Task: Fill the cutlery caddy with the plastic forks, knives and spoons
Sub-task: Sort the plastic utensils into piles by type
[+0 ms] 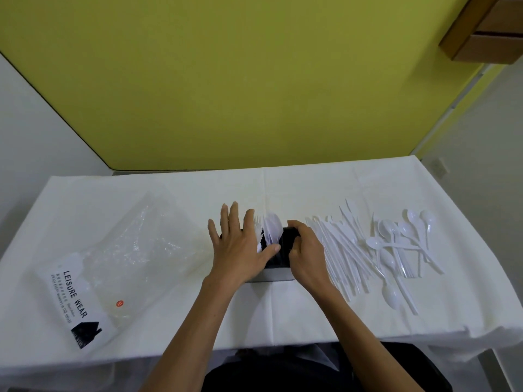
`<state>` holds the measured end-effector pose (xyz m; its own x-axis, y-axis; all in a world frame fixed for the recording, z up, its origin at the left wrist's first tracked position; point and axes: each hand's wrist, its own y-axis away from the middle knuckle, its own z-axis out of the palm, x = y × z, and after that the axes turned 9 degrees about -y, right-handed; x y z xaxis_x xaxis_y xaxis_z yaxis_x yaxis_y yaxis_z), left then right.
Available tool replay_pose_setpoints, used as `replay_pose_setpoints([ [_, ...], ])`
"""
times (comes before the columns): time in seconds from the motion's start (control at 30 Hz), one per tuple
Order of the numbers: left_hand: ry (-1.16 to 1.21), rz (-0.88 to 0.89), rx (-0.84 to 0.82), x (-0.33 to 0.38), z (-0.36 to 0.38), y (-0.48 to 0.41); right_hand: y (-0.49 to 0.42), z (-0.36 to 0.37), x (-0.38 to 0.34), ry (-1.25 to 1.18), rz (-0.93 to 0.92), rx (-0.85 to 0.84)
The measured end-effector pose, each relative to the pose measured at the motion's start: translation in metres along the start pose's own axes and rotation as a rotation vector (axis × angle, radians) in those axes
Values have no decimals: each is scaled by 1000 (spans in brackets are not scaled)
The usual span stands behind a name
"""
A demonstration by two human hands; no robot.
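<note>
A black cutlery caddy stands mid-table with white plastic forks and spoons sticking up from it. My left hand lies flat over the caddy's left side, fingers spread, thumb against the cutlery. My right hand is curled on the caddy's right rim; whether it also pinches a piece of cutlery I cannot tell. To the right lies a row of white knives and forks, and further right a loose heap of white spoons.
The table is draped in a white cloth. A crumpled clear plastic bag with a "LEISURE WEAR" card lies at the left. A yellow wall panel stands behind the table, and a wooden shelf hangs at upper right.
</note>
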<state>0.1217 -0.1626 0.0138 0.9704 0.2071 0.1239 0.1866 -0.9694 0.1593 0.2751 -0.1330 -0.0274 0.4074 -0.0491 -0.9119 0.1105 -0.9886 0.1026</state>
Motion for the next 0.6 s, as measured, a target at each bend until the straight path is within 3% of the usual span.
replay_pose_setpoints([
  [0.13,-110,-34,-137,2,-10,-2,0,-1,1,-3,-6,-6],
  [0.33,-76,54,63,21,-12,-10,-2,-5,-2,-10,-33,-54],
  [0.6,-117,42,-40,38,-15,-17,0,-42,12,-51,2,10],
])
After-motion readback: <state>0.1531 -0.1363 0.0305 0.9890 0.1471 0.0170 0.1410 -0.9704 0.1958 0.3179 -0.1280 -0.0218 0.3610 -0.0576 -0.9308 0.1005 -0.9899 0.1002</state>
